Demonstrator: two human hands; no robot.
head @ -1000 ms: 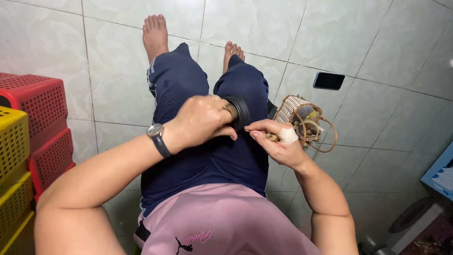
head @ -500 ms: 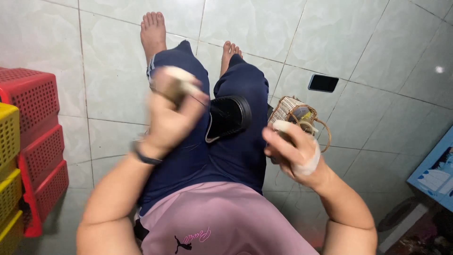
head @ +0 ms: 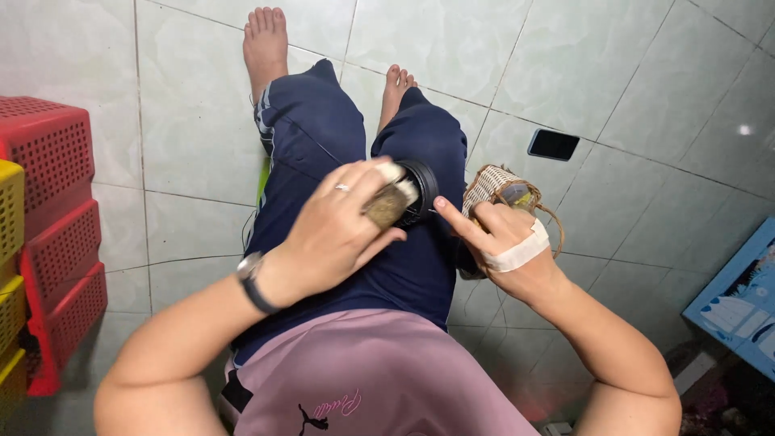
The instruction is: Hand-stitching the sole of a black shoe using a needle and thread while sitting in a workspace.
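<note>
Your lap: round black disc-shaped object (head: pixel 421 192) and a small brownish-grey lump (head: pixel 387 206).

The disc stands on edge on your dark-blue right thigh, its face partly hidden. Your left hand (head: pixel 343 230) pinches the lump against the disc's rim. Your right hand (head: pixel 496 242), bandaged with a white strip, points its forefinger at the disc's lower edge.

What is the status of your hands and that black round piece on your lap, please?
Left hand gripping a small brownish pad against the black round piece. Right hand, bandaged, steadying it by fingertip. Nothing in the way.
</note>
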